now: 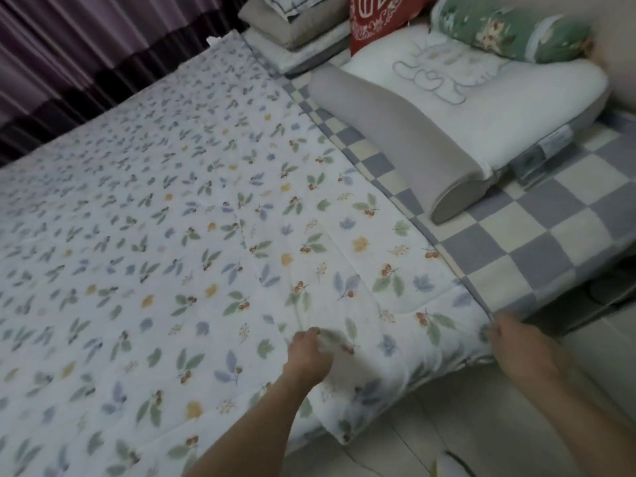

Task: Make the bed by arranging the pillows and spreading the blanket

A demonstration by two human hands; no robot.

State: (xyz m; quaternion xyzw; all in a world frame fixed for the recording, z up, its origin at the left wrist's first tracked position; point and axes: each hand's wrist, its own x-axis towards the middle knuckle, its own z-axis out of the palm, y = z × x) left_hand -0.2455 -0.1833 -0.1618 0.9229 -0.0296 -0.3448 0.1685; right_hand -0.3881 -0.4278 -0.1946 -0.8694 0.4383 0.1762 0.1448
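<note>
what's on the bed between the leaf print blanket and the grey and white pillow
In the head view, only a strip of bare checkered sheet separates the blanket from the pillow.

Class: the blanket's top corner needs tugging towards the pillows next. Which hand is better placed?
Probably the right hand: it grips the blanket at its corner, nearest the grey pillow. The left hand pinches fabric further in.

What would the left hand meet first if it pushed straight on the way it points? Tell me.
Only more of the leaf-print blanket under it. The left hand points up the bed, and nothing else seems to lie in that line.
</note>
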